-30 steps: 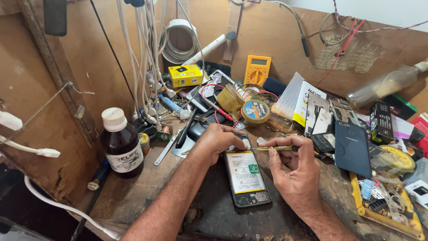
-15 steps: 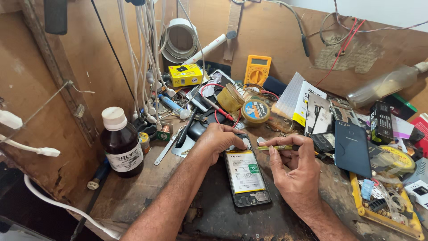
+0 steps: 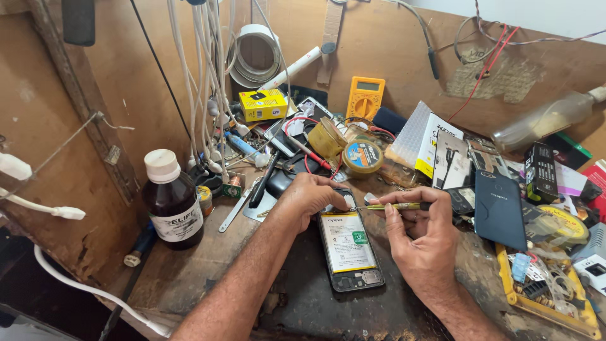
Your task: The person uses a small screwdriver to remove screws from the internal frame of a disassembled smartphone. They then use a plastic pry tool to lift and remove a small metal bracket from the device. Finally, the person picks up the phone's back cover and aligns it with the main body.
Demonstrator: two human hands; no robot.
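Observation:
An opened phone (image 3: 349, 249) lies flat on a dark mat, its back cover off and a pale battery showing. My left hand (image 3: 309, 197) rests on the phone's top end, fingers curled down and pressing it. My right hand (image 3: 424, 243) grips a thin screwdriver (image 3: 392, 206) with a yellowish shaft, held level and pointing left, its tip at the phone's upper right corner close to my left fingers.
A dark brown bottle with a white cap (image 3: 170, 201) stands at the left. A phone back cover (image 3: 500, 201), a yellow multimeter (image 3: 364, 98), a round tin (image 3: 362, 156), a yellow parts tray (image 3: 548, 284) and hanging white cables (image 3: 205, 82) crowd the wooden bench.

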